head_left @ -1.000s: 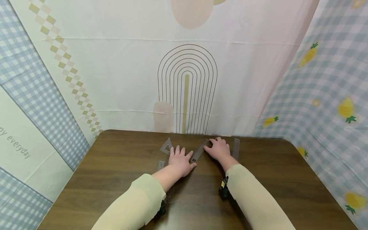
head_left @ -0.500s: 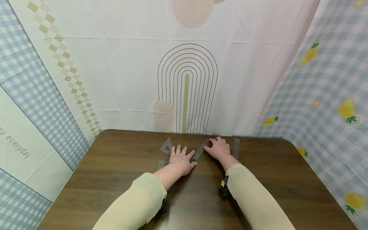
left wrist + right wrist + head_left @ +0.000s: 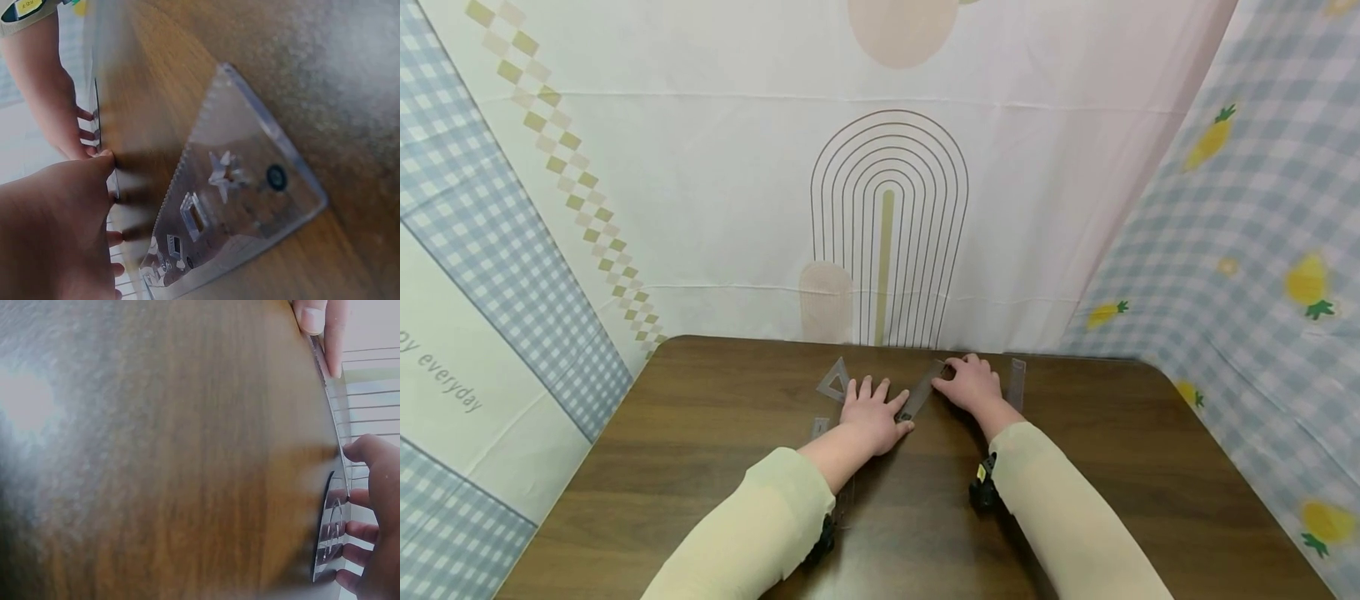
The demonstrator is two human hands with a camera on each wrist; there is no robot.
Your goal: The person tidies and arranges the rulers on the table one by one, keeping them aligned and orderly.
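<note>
Mid-frame: clear ruler tipped on edge. Left hand fingers flat, bracing near end; right hand pinching far end. Keep pressure even, avoid slip on table.

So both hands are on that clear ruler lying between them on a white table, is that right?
Not quite: the table is dark brown wood, not white, as the head view shows. The rest holds: the left hand and right hand both touch the clear ruler between them.

Head view high above; wrist views close, table-level (shared ruler).
</note>
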